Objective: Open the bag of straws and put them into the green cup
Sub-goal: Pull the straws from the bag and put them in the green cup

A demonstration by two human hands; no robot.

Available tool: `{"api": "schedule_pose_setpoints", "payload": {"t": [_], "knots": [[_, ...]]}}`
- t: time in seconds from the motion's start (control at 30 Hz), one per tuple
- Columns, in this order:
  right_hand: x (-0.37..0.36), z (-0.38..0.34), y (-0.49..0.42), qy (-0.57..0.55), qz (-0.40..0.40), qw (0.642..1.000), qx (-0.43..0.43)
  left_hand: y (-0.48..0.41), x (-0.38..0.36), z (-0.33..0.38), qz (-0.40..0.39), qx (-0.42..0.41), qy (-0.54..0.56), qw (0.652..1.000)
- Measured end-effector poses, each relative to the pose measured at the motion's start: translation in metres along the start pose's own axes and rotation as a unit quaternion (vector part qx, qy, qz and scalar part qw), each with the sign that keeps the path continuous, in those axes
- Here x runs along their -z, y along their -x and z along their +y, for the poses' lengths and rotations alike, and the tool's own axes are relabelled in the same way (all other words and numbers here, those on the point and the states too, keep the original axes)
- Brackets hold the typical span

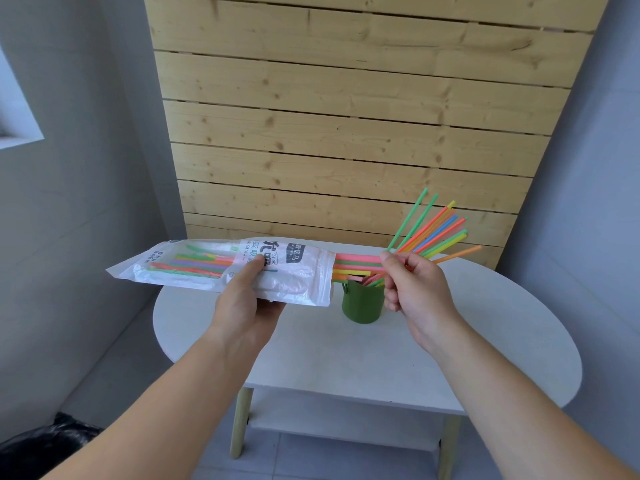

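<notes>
Left hand (247,299) grips the plastic straw bag (225,268) from beneath, thumb pressed on its printed face, holding it level above the left part of the white bench (311,358) with its open mouth facing right. Right hand (414,282) pinches a fanned bunch of coloured straws (433,233), their far ends splayed up and to the right, their near ends still inside the bag mouth. Green cup (363,304) stands upright on the bench just below the bag mouth, between the two hands, a few straws already in it.
</notes>
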State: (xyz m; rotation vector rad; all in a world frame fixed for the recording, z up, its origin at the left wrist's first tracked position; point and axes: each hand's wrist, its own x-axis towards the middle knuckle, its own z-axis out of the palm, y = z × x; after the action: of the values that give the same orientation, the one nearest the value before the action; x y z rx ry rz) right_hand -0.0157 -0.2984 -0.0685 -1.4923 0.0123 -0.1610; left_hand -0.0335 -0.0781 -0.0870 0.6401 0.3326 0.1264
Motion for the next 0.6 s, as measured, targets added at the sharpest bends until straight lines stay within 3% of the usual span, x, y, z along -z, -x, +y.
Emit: {"api": "schedule_pose_setpoints", "payload": {"t": [0.17, 0.4, 0.5, 0.6], "knots": [[-0.013, 0.002, 0.008, -0.189, 0.005, 0.978, -0.088, 0.002, -0.003, -0.002, -0.009, 0.009, 0.01, 1.0], [-0.032, 0.009, 0.013, -0.327, -0.01, 0.931, -0.163, 0.004, -0.003, 0.0, -0.012, 0.012, 0.016, 1.0], [-0.032, 0.006, 0.011, -0.344, 0.008, 0.923, -0.171, 0.006, -0.003, 0.001, -0.017, 0.017, 0.017, 1.0], [-0.033, 0.005, 0.01, -0.299, 0.03, 0.943, -0.142, 0.007, -0.005, 0.0, -0.021, 0.021, 0.02, 0.999]]}}
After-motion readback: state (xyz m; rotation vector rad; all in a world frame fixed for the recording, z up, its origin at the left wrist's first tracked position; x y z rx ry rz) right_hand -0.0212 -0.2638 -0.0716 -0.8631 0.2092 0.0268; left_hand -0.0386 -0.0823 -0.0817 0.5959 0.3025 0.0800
